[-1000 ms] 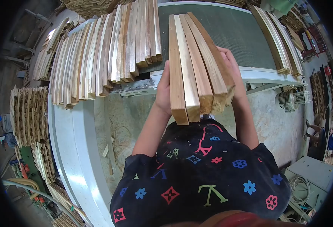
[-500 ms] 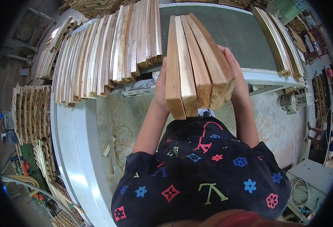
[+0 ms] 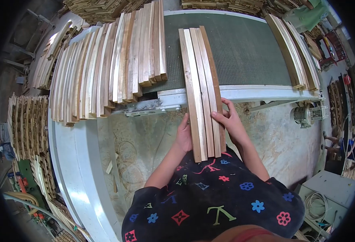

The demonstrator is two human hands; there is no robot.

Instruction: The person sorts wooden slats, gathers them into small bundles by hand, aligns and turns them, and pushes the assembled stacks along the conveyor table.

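Note:
A bundle of several long wooden strips point(image 3: 198, 88) lies side by side between my hands, pale and reddish-brown, near ends close to my shirt. My left hand point(image 3: 183, 137) grips the bundle's left side, its thumb along the edge and its other fingers mostly hidden below. On the right side, my right hand point(image 3: 230, 122) grips with the thumb on top of the strips. The far ends reach over the green conveyor belt point(image 3: 242, 52); whether they touch it I cannot tell.
A long row of wooden strips point(image 3: 105, 64) covers the belt's left part. More strips point(image 3: 292, 56) lie at its right end. A white metal frame point(image 3: 76, 169) runs along my left, and a motor point(image 3: 302, 115) sits below on the right. A person in green point(image 3: 308, 16) stands far right.
Both hands have come down and nearer my body with the strips. The bundle has tipped from raised, end faces toward me, to flatter, top faces showing. My right thumb now lies on top.

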